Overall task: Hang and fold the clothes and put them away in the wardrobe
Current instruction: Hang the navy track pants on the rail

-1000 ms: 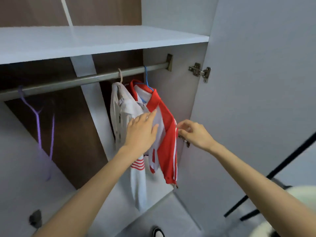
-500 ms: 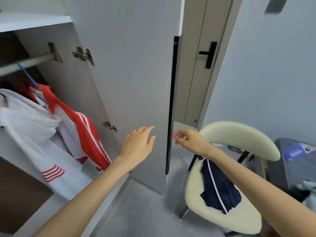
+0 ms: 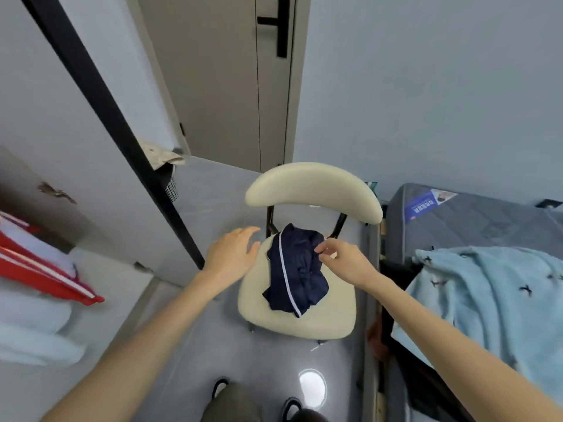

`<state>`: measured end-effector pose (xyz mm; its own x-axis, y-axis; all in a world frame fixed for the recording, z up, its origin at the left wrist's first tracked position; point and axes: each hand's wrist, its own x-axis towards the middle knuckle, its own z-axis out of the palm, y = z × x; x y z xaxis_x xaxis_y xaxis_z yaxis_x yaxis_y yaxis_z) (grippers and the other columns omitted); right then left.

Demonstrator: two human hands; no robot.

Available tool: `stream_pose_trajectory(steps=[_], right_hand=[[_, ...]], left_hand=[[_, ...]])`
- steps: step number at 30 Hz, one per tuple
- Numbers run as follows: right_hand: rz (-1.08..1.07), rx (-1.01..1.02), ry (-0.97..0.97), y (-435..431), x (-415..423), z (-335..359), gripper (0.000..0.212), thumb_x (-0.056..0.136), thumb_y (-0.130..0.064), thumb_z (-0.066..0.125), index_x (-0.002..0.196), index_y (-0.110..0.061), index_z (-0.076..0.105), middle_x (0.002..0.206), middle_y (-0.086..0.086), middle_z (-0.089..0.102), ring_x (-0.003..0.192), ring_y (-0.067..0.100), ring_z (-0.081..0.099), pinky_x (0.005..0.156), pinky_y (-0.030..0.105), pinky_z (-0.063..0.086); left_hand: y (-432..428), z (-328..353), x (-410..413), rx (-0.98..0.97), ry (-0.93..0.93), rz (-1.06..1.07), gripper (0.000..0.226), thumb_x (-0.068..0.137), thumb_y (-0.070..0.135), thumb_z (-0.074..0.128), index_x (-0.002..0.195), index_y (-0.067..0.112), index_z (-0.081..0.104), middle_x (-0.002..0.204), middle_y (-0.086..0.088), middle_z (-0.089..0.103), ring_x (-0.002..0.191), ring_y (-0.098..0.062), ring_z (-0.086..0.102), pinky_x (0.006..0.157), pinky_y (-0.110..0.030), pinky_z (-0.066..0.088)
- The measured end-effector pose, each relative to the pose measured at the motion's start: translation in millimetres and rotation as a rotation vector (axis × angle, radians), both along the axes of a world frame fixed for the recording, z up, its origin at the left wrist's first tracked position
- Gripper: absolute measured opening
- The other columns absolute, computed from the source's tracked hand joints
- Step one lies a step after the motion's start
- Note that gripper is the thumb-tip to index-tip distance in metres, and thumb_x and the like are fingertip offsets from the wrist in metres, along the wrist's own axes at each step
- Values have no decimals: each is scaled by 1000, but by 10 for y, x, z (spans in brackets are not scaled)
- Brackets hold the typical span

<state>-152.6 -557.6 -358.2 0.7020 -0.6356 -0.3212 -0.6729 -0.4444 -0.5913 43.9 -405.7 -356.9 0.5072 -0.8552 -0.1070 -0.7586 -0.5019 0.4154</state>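
A crumpled navy garment with a white stripe lies on the seat of a cream chair. My left hand hovers flat with spread fingers at the seat's left edge, not touching the fabric. My right hand is over the garment's upper right edge with its fingers loosely curled, and no fabric is lifted. At the far left, blurred, a red and white jacket and a white garment hang in the wardrobe.
The open wardrobe door with a black edge strip stands left of the chair. A bed with a light blue blanket on a grey mattress fills the right. A room door stands behind, with a basket beside it.
My view has swung right and down, from the hanging clothes in the wardrobe to the chair. Both hands left the hung jacket and moved over the chair seat and the navy garment.
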Motion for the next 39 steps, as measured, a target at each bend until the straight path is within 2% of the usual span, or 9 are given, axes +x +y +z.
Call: stream_pose_trajectory(steps=[5,11,21,25,28,31,34,37,39], right_hand=[[-118,112,22,-288,-257,-454,26,98,-16,47,120,-15,60,115,3,63,98,13,53,80,21,36],[-242,227,106,-631,-138,-1006,29,97,-17,48,124,-14,57,121,7,60,97,16,52,80,23,38],[-400,423,231,-1028,231,-1848,47,96,-18,51,141,-18,36,132,14,48,100,20,48,81,27,38],[-446,495,249,-1113,369,-2168,47,98,-15,48,142,-15,33,124,17,55,95,22,51,82,31,42],[-512,533,226,-1170,478,-2444,50,98,-13,45,145,-18,28,122,20,57,100,32,58,86,37,46],[-555,578,205,-1234,580,-2795,51,99,-16,45,145,-23,25,121,15,57,96,28,58,86,38,48],[-604,627,184,-1279,678,-3156,52,99,-19,46,145,-26,24,118,11,58,93,24,57,82,34,47],[-654,658,158,-1307,744,-3472,57,96,-20,49,146,-28,22,123,7,57,108,28,57,97,41,46],[-740,673,123,-1331,793,-3631,54,95,-22,52,143,-27,28,124,4,56,111,27,55,102,42,44]], left_hand=[[-394,-399,-149,76,67,-38,40,100,29,42,139,21,45,134,-4,55,120,-25,53,94,-42,46],[-877,-1016,-121,127,227,-110,40,98,24,45,138,19,47,127,-6,58,115,-23,54,92,-33,43],[-1584,-1828,241,208,428,-15,48,99,27,43,145,18,35,133,-6,54,112,-22,56,93,-40,48],[-1707,-2148,287,240,436,-23,49,100,26,42,147,19,32,134,-3,54,109,-23,56,92,-39,48],[-1705,-2433,285,264,397,-49,49,100,25,42,148,19,32,129,-4,54,105,-21,56,89,-36,48],[-1672,-2741,284,283,374,-43,48,100,25,42,148,21,33,126,-4,54,112,-22,52,89,-34,45],[-1641,-3043,263,310,387,-26,47,101,26,42,147,22,34,136,-3,50,120,-22,49,95,-37,45],[-1610,-3280,202,341,411,-39,48,101,23,42,148,20,33,143,-4,45,127,-22,45,99,-38,44],[-1590,-3410,167,381,416,-62,50,101,23,41,149,21,29,148,-2,39,130,-22,42,101,-37,42]])
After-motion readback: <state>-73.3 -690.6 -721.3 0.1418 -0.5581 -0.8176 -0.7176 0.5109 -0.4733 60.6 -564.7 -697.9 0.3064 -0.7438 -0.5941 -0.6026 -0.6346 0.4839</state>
